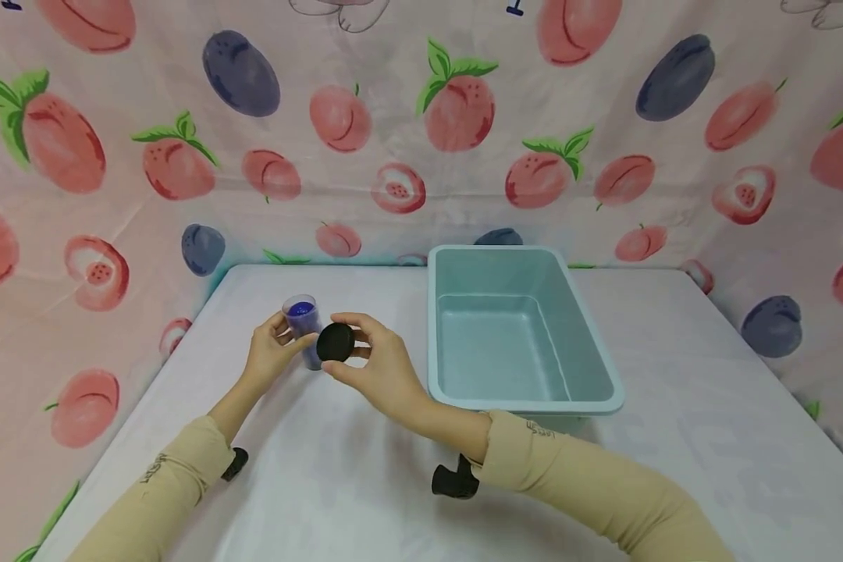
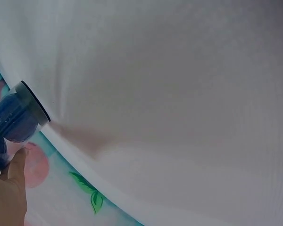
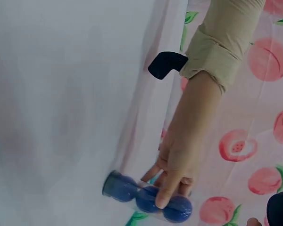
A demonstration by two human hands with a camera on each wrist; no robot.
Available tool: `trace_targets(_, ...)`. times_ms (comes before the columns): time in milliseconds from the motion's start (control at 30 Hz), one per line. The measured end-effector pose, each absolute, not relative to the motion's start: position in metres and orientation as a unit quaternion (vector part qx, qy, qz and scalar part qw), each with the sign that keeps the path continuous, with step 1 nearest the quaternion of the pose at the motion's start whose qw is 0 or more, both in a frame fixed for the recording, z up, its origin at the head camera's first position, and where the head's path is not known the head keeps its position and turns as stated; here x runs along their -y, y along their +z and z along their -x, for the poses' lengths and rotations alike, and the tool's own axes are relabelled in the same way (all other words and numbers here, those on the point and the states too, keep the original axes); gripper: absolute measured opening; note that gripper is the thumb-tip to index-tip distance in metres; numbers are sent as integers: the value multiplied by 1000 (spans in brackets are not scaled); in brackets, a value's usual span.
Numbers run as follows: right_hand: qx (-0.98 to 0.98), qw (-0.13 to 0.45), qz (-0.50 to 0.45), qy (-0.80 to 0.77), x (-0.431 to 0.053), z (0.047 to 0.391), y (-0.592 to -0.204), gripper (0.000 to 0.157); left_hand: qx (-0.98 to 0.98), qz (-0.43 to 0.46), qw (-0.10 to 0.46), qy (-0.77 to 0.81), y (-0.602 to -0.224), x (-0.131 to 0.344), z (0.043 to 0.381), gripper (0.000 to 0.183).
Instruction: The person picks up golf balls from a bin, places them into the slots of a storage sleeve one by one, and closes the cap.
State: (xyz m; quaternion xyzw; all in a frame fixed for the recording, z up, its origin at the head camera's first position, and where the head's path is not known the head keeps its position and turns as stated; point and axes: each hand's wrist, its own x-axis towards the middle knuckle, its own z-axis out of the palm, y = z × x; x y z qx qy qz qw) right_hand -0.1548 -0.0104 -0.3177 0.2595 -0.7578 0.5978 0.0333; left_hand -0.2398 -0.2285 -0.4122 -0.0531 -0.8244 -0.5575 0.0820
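Note:
My left hand [image 1: 270,351] grips a clear tube [image 1: 312,326] around its side. Several blue balls are stacked in the tube; the right wrist view shows three blue balls [image 3: 147,199] in a row and a dark end cap [image 3: 112,183] at the tube's bottom. In the head view the tube's top is uncovered and faces up. Close in front of the tube, my right hand [image 1: 386,375] pinches a round black lid [image 1: 336,343] by its rim, between thumb and fingers. The lid overlaps the tube's side in the head view. The lid [image 3: 279,209] also appears at the right wrist view's corner.
A light blue plastic basin [image 1: 527,406] stands right of my hands on the white-covered table [image 1: 337,499]. A fruit-print cloth [image 1: 393,156] hangs behind the table. Black wrist cameras sit by both cuffs, one near the left sleeve [image 1: 176,468], one near the right sleeve [image 1: 590,484].

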Motion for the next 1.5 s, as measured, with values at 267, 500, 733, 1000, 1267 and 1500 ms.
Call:
trace_targets(267, 758, 35, -279, 589, 5, 159, -287, 51, 828, 52, 90, -552, -412, 231, 238, 51)
trace_targets(500, 770, 59, -304, 557, 5, 169, -268, 48, 812, 58, 84, -575, -410, 233, 238, 51)
trace_targets(733, 787, 57, -323, 523, 9, 185, -260, 46, 833, 32, 47, -550, -407, 238, 239, 51)
trace_targets(1000, 794, 25, -326, 513, 17, 217, -252, 50, 853, 27, 6, -521, -398, 243, 244, 59)
trace_targets(1267, 774, -21, -254, 579, 17, 250, -250, 39, 839, 8, -2, -544, -393, 235, 241, 66)
trace_targets(1500, 768, -39, -229, 597, 19, 268, -250, 40, 820, -37, 36, -570, -390, 223, 241, 64)
